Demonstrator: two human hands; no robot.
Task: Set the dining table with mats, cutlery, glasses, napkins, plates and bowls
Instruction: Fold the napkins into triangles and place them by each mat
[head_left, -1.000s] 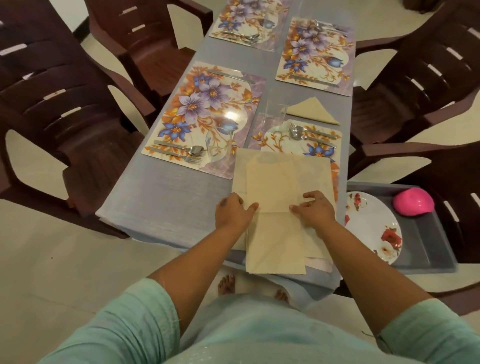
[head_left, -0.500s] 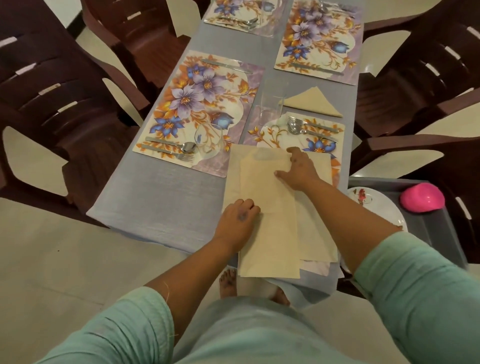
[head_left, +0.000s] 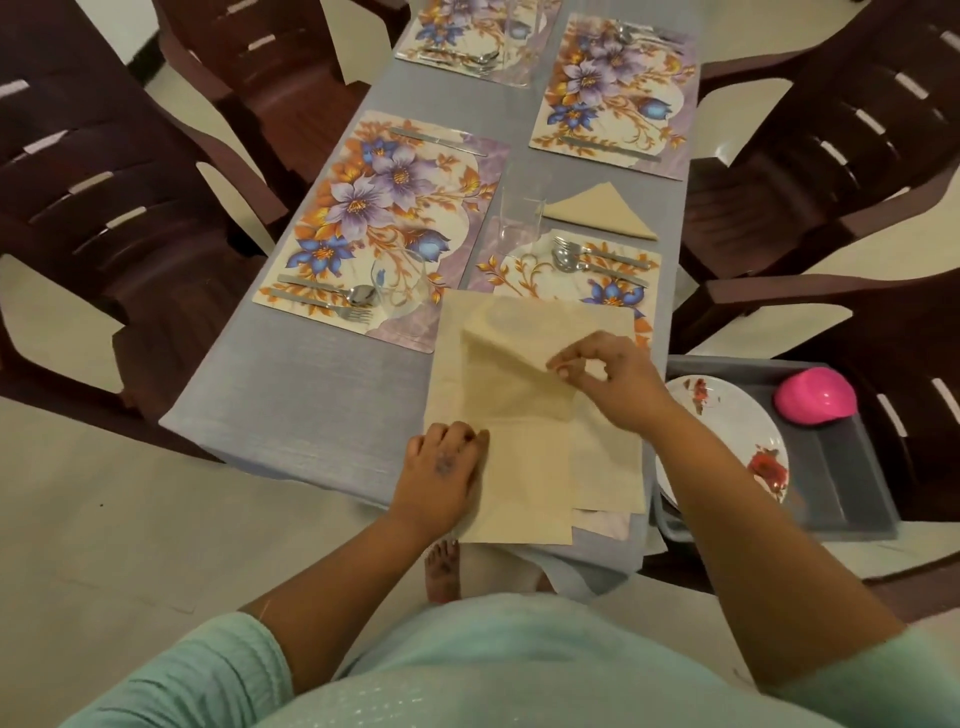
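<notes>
The left hand (head_left: 444, 465) lies low in the centre of the frame, palm down, its fingers nearly straight and pressing the left edge of a beige napkin (head_left: 519, 441) onto the tabletop (head_left: 311, 395); its grip is apart, flat on the cloth. The forearm runs down and left to a pale green sleeve (head_left: 208, 670). The right hand (head_left: 608, 382) reaches in from the lower right, wrist raised, thumb and forefinger pinched together on the napkin's upper right corner, which is folded over toward the middle so that a slanting crease runs from the upper left of the napkin down to the fingers; its grip is clamped on that corner.

The napkin sits at the near right end of the tabletop, its long axis running from the bottom of the frame toward the top, its lower edge hanging just past the table edge. It lies on a stack of more beige napkins (head_left: 613, 467), which covers the near part of a floral place mat (head_left: 519, 275). On that mat's far part lie a fork and spoons (head_left: 587, 260), with a clear glass (head_left: 514, 218) at its upper left corner and a folded triangular napkin (head_left: 602, 213) just beyond it.

To the left lies another floral mat (head_left: 384, 208) with cutlery (head_left: 332, 301) and a glass (head_left: 400, 283). At the right edge a grey tray (head_left: 852, 488) holds flowered plates (head_left: 727, 441) and a pink bowl (head_left: 814, 397) turned upside down.
</notes>
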